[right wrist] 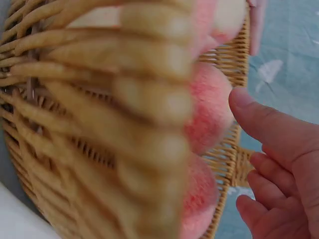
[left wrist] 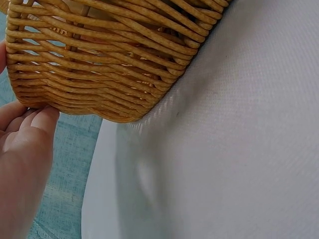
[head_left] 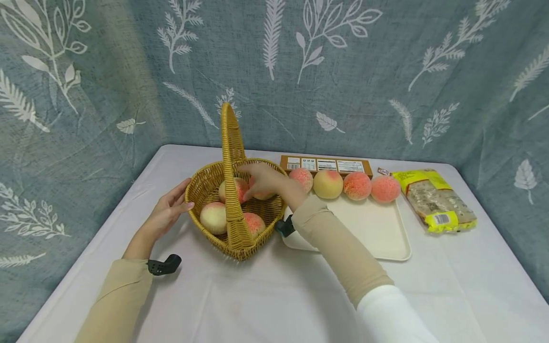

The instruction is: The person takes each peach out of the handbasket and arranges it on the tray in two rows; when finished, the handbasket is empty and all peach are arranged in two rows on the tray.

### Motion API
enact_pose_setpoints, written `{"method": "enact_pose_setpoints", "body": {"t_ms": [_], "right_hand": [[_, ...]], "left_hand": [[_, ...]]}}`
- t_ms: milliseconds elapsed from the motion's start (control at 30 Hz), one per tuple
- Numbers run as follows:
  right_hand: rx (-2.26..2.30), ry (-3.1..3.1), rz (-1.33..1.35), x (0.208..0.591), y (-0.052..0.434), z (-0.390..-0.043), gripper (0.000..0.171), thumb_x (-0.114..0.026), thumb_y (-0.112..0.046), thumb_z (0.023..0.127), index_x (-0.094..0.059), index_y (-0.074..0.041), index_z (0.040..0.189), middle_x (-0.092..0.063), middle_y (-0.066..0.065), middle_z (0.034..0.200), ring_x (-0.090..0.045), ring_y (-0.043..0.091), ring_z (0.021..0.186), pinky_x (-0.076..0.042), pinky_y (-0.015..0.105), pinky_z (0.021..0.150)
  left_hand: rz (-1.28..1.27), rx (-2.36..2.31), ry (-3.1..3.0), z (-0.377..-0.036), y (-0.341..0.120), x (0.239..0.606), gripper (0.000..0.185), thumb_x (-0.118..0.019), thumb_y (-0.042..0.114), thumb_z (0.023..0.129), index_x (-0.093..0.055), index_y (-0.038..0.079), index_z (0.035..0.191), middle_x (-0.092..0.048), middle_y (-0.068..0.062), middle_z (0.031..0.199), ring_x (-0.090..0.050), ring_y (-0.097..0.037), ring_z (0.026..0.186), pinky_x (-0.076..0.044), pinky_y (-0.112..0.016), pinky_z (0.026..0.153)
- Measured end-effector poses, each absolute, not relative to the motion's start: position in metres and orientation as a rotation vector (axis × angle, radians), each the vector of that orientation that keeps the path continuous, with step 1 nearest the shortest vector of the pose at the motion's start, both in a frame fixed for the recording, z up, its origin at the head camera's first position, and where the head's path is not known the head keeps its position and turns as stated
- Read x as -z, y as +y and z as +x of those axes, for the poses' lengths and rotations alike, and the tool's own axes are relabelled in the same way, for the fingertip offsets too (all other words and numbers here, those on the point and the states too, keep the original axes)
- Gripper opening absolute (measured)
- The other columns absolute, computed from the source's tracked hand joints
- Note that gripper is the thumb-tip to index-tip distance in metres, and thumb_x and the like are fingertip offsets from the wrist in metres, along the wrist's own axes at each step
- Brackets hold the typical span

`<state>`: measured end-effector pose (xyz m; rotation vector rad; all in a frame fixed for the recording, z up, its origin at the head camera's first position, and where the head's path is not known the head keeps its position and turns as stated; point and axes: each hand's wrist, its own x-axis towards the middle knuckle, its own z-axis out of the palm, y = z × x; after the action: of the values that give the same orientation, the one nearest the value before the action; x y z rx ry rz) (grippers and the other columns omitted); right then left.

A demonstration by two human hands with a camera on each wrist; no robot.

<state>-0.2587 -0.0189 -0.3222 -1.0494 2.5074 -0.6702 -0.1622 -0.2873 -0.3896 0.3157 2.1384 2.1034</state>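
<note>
The left hand (head_left: 169, 212) rests with loosely straightened fingers against the outer left wall of the wicker basket (head_left: 201, 188), touching it from outside and holding nothing; the left wrist view shows the fingertips (left wrist: 42, 117) just meeting the woven rim. The right hand (head_left: 263, 180) reaches over the basket's right rim, its fingers curled over a peach (head_left: 262, 193) that sits inside against the far right wall; in the right wrist view, though, the fingers look fairly relaxed beside the fruit, so how firm the hold is cannot be told. That peach lies directly under the right hand and across the basket from the left one, so the right hand is plainly the nearer. Three more peaches lie in the basket: a pale one (head_left: 213, 217) at the near left, a red one (head_left: 254, 224) at the near right, and one (head_left: 233, 189) farther back behind the upright handle (head_left: 232, 143), which arches front to back across the middle. Beyond and to the right, a cream tray (head_left: 377, 233) lies on the white table (head_left: 240, 300), with four peaches (head_left: 328, 184) in a row along its far edge. Behind them is a flat brown box (head_left: 326, 165), and to the far right a yellow snack packet (head_left: 437, 200).
</note>
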Motion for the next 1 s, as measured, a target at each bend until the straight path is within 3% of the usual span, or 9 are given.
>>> {"method": "enact_pose_setpoints", "body": {"t_ms": [200, 467, 633, 833, 1000], "right_hand": [[0.506, 2.461, -1.079, 0.328, -0.033, -0.261, 0.080, -0.079, -0.011, 0.081, -0.038, -0.010, 0.150, -0.050, 0.008, 0.144, -0.046, 0.021, 0.131, -0.041, 0.029, 0.105], [0.362, 2.391, -1.076, 0.318, -0.044, -0.259, 0.069, -0.078, -0.004, 0.081, -0.049, -0.011, 0.143, -0.055, 0.007, 0.135, -0.052, 0.020, 0.122, -0.048, 0.027, 0.091], [0.287, 2.412, -1.133, 0.309, -0.047, -0.264, 0.054, -0.079, -0.010, 0.082, -0.055, -0.009, 0.130, -0.060, 0.007, 0.123, -0.056, 0.020, 0.112, -0.049, 0.027, 0.088], [0.242, 2.433, -1.126, 0.307, -0.049, -0.268, 0.047, -0.080, -0.014, 0.081, -0.058, -0.007, 0.121, -0.061, 0.008, 0.119, -0.058, 0.021, 0.107, -0.050, 0.028, 0.086], [0.273, 2.412, -1.170, 0.313, -0.053, -0.270, 0.033, -0.080, -0.008, 0.080, -0.063, -0.004, 0.108, -0.064, 0.009, 0.107, -0.059, 0.019, 0.095, -0.050, 0.028, 0.079]], "left_hand": [[0.306, -2.104, 2.139, -0.162, -0.288, 0.389, 0.075, -0.046, -0.008, 0.094, 0.000, -0.007, 0.152, 0.005, -0.023, 0.160, 0.001, -0.036, 0.146, -0.023, -0.022, 0.114], [0.297, -2.091, 2.146, -0.158, -0.290, 0.387, 0.075, -0.047, -0.007, 0.094, 0.001, -0.006, 0.153, 0.006, -0.022, 0.160, 0.001, -0.036, 0.146, -0.023, -0.022, 0.114], [0.301, -2.097, 2.146, -0.159, -0.290, 0.387, 0.075, -0.047, -0.007, 0.094, 0.000, -0.006, 0.152, 0.005, -0.023, 0.160, 0.001, -0.036, 0.146, -0.024, -0.022, 0.114], [0.303, -2.106, 2.145, -0.158, -0.288, 0.388, 0.075, -0.048, -0.007, 0.093, -0.001, -0.008, 0.152, 0.004, -0.024, 0.159, 0.000, -0.038, 0.145, -0.027, -0.020, 0.111], [0.280, -2.105, 2.147, -0.157, -0.289, 0.390, 0.076, -0.049, -0.006, 0.093, -0.001, -0.007, 0.152, 0.003, -0.022, 0.160, -0.001, -0.037, 0.146, -0.026, -0.021, 0.112]]}}
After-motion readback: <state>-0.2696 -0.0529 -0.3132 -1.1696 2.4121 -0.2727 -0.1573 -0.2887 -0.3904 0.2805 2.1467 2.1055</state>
